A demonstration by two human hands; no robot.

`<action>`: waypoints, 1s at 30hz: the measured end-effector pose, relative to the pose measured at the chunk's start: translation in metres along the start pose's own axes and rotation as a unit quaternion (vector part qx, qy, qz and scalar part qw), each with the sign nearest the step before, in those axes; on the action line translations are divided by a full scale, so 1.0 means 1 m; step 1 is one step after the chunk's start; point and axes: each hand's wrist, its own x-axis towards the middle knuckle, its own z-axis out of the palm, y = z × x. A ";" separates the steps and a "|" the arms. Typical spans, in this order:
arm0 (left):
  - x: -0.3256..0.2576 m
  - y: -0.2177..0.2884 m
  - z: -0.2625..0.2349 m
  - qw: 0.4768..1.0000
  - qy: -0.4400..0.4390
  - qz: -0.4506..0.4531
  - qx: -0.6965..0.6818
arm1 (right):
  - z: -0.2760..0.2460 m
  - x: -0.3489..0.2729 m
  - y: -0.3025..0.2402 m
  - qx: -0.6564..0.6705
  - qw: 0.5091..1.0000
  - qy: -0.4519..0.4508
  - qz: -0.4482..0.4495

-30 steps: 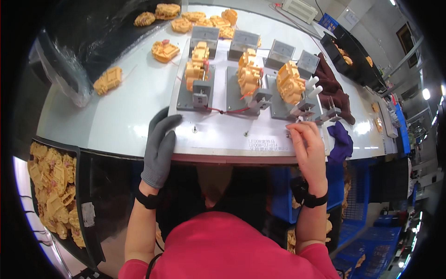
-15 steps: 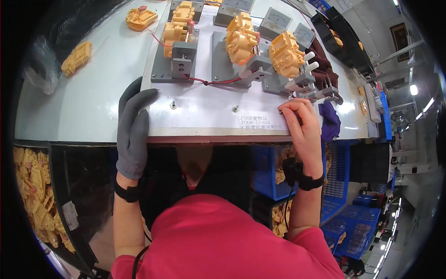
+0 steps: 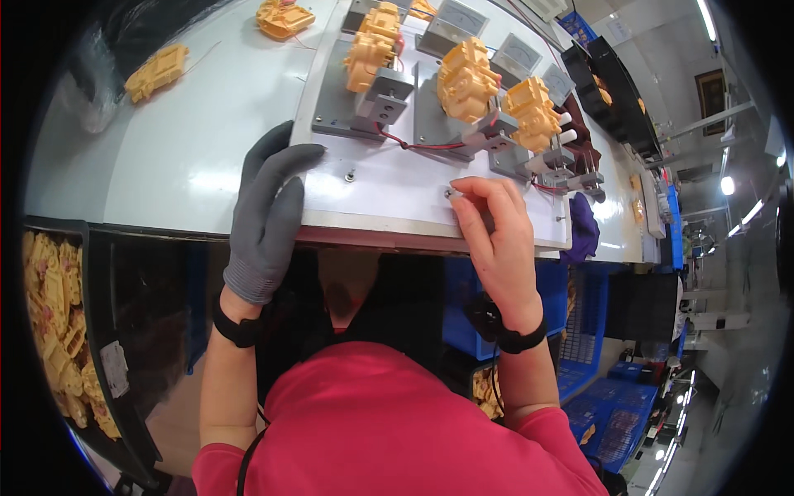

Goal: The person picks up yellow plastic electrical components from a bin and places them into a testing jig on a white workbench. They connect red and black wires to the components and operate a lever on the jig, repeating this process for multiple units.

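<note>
A white board (image 3: pixel 389 198) bears a row of grey fixtures, with yellow plastic housings (image 3: pixel 467 80) mounted on them and red and black wires running between. Small metal toggle switches (image 3: pixel 351 176) stand along its front part. My right hand (image 3: pixel 499 240), bare, has thumb and forefinger pinched at the middle toggle switch (image 3: pixel 450 193), partly covering it. At the board's left edge rests my left hand (image 3: pixel 269 207) in a grey glove, fingers extended and thumb apart, holding nothing.
Two loose yellow housings (image 3: pixel 157 73) lie on the table to the left. Analogue meters (image 3: pixel 516 54) stand behind the fixtures. A purple cloth (image 3: pixel 583 227) hangs at the right edge. Below left is a black bin of yellow parts (image 3: pixel 62 331); blue crates (image 3: pixel 579 331) stand below right.
My right hand has gone from the rightmost toggle switch to the middle one, leftward. My left hand stays at the board's left edge. The whole view has shifted and tilted.
</note>
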 end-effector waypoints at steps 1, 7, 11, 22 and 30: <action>0.000 -0.001 0.000 1.000 0.002 0.010 0.003 | 0.004 0.003 0.000 -0.010 1.000 0.007 -0.006; 0.000 0.000 -0.001 1.000 0.005 0.011 0.002 | 0.008 0.006 0.004 0.009 1.000 0.003 0.024; -0.001 -0.001 -0.001 1.000 0.011 0.011 -0.005 | 0.011 0.004 0.007 -0.001 1.000 0.015 -0.010; -0.001 -0.003 0.000 1.000 0.021 0.012 -0.008 | 0.013 0.000 0.011 -0.015 0.999 0.030 -0.038; 0.003 0.030 -0.005 0.982 0.033 0.047 0.177 | 0.013 -0.001 0.011 -0.020 0.999 0.030 -0.032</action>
